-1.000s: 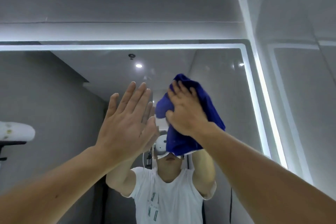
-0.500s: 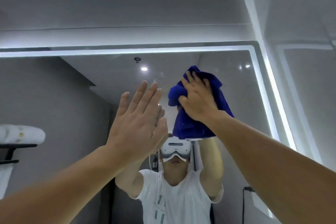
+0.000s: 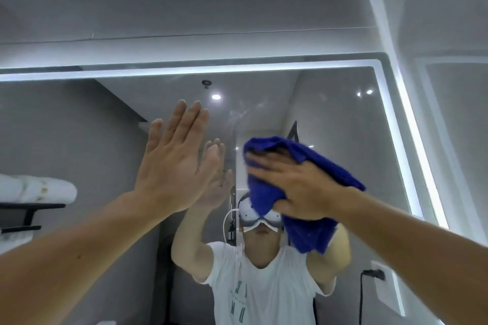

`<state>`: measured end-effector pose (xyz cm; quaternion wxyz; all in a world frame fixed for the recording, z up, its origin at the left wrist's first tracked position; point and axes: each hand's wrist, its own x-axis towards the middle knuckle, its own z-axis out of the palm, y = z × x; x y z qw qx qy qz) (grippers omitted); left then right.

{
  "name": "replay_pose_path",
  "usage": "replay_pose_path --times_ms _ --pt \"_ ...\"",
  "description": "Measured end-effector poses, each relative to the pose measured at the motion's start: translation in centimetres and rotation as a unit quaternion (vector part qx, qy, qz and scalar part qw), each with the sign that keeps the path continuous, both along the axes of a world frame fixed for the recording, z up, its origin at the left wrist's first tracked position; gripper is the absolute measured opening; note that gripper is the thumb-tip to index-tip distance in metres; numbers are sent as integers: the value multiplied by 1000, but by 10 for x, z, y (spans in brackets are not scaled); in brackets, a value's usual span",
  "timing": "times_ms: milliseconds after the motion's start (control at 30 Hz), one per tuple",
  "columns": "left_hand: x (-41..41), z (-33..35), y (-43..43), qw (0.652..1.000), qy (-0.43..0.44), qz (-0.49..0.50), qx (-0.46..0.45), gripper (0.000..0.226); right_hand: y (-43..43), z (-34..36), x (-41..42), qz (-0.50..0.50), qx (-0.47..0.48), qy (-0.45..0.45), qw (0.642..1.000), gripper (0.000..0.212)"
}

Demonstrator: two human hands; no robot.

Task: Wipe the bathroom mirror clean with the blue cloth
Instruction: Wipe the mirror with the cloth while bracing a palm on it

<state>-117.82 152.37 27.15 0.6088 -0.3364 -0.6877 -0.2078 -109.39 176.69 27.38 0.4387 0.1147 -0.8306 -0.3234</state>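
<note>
The bathroom mirror [image 3: 338, 113] fills the wall ahead, framed by a lit white strip along its top and right side. My right hand [image 3: 293, 187] presses the bunched blue cloth [image 3: 311, 235] flat against the glass near the middle, fingers spread and pointing left. The cloth hangs below and behind the hand. My left hand [image 3: 174, 166] rests flat on the glass to the left of the cloth, fingers together and pointing up, holding nothing. Both arms and a person in a white T-shirt show as reflections in the glass.
A lit side wall panel [image 3: 449, 140] stands just right of the mirror. Reflected at left is a shelf with rolled white towels [image 3: 37, 190]. A reflected wall socket with a black cord [image 3: 375, 274] sits at the lower right.
My right hand has dragged the blue cloth down and turned so its fingers point left instead of up. The left hand has stayed flat on the glass.
</note>
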Motion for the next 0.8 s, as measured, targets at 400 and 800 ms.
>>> replay_pose_path --times_ms 400,800 --pt "-12 -12 -17 1000 7 22 -14 77 -74 109 -60 22 -129 116 985 69" --pt "4 -5 -17 1000 -16 19 -3 81 -21 83 -16 19 -133 121 984 71"
